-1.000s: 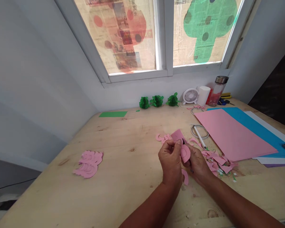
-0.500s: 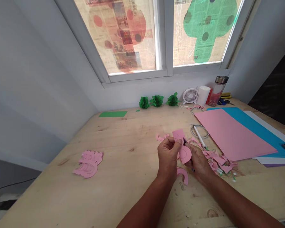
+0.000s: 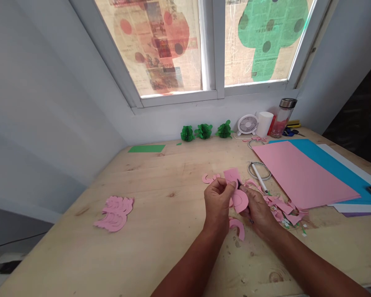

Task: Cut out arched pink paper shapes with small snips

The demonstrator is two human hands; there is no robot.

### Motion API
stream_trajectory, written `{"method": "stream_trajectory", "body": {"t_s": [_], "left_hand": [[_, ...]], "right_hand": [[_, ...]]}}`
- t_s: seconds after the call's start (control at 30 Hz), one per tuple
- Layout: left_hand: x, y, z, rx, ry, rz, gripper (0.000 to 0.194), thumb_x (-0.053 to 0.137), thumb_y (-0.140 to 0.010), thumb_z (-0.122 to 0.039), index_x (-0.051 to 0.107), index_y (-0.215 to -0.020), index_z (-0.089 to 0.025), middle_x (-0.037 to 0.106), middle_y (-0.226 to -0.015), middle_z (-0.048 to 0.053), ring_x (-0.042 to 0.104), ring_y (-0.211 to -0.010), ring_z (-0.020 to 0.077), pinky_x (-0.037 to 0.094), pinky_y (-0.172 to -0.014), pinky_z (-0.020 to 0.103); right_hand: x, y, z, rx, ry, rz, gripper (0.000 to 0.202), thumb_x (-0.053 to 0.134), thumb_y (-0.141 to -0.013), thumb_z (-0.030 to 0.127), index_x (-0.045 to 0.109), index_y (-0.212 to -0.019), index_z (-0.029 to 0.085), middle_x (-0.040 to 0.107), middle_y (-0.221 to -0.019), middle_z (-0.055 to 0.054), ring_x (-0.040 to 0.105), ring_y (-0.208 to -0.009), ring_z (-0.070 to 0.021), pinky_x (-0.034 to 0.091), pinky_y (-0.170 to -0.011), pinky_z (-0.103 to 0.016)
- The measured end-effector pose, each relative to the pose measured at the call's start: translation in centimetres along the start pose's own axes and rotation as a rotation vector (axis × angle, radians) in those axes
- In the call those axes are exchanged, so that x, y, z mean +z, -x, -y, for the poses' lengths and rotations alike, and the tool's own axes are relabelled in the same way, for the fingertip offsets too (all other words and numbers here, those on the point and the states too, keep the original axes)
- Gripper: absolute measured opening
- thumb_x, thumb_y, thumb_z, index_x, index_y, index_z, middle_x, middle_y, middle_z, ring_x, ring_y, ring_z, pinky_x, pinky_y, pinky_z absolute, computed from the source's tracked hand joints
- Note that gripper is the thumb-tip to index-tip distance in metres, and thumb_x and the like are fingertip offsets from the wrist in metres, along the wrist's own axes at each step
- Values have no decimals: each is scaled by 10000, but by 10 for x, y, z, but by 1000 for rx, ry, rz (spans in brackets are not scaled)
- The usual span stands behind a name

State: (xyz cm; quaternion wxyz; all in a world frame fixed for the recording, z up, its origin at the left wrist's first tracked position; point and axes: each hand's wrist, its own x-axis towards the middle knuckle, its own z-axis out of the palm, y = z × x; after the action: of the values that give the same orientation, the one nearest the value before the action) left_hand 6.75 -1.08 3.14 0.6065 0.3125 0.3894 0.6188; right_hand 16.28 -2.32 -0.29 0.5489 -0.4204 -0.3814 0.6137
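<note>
Pinching pink paper (image 3: pixel 241 201), left fingers (image 3: pixel 229 190) at mid-edge

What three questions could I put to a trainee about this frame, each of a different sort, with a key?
1. Count: how many green paper ornaments stand in a row?

2. True or false: the left hand is pinching pink paper.

3. Multiple choice: which colour is uppermost in the stack of large sheets at the right?
A. Blue
B. Pink
C. White

Key:
1. Three.
2. True; its thumb and fingers close on the paper.
3. B.
</note>
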Motion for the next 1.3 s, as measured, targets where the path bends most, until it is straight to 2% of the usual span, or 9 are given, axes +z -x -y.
{"method": "stream_trajectory", "body": {"t_s": [0.47,0.73,0.97,1.3], "left_hand": [[-2,-2,3,13,32,-6,183,722,-639,-199,553,-610,-134,529,-596,-31,474,-575,71,389,-581,190],[-1,-1,1,-3,32,-4,184,725,-642,-211,559,-616,-136,570,-609,-16,507,-585,84,410,-590,202],[-1,-3,-4,8,25,-28,166,717,-639,-207,578,-595,-129,548,-597,-25,492,-586,69,409,-612,185],[-5,-7,-9,-22,-103,17,224,736,-603,-247,550,-565,-128,495,-556,-34,433,-527,63,348,-528,183]], "right_hand": [[1,-1,1,31,13,9,459,582,-780,555,387,-575,193,258,-429,103,163,-379,-40,105,-374,-200],[1,0,1,13,45,13,424,555,-820,522,418,-599,187,286,-418,98,173,-375,-45,98,-376,-210],[2,-1,1,19,51,31,426,560,-822,514,402,-593,191,289,-420,97,184,-372,-45,102,-378,-213],[-1,1,3,18,33,57,425,545,-840,503,396,-597,188,298,-415,96,189,-374,-45,117,-379,-209]]}}
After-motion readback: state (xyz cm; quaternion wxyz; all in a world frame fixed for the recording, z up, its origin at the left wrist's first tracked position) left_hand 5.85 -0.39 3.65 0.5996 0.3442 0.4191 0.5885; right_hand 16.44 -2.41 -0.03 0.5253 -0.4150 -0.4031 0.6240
